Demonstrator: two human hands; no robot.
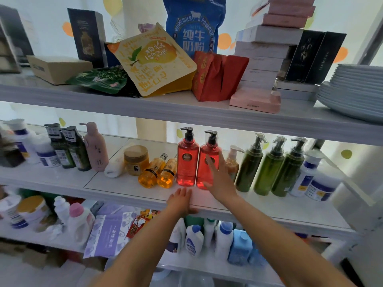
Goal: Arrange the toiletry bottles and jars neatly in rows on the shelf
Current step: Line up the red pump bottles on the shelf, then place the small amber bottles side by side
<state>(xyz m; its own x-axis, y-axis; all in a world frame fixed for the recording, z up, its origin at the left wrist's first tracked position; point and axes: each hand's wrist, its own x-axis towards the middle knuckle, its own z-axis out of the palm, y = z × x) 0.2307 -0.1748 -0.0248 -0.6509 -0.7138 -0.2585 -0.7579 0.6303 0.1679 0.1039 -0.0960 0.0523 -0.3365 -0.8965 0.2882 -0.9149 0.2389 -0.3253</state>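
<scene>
Here the middle shelf (116,189) is a smooth white board with a glossy top and a rounded front edge. The left hand (181,201) lies flat on that front edge, fingers straight and pressed together, holding nothing. The right hand (219,179) is raised with fingers spread, its palm against the front of the right red pump bottle (207,162); it does not grip it. That bottle and the left red pump bottle (187,160) are clear, squarish plastic with black pumps, standing upright and touching side by side.

Just left of them two amber bottles (157,172) of clear plastic lean over, tilted toward the front edge, beside a squat round amber jar (135,160) with a tan lid and a white tube (115,168) lying down. To the right stand a small amber pump bottle (233,162), partly hidden by the right hand, and three tall matte green pump bottles (269,168) in a row, close together.

Open shelf surface lies bare in front of the jar and toward the left, up to a pink pump bottle (96,148)
</scene>
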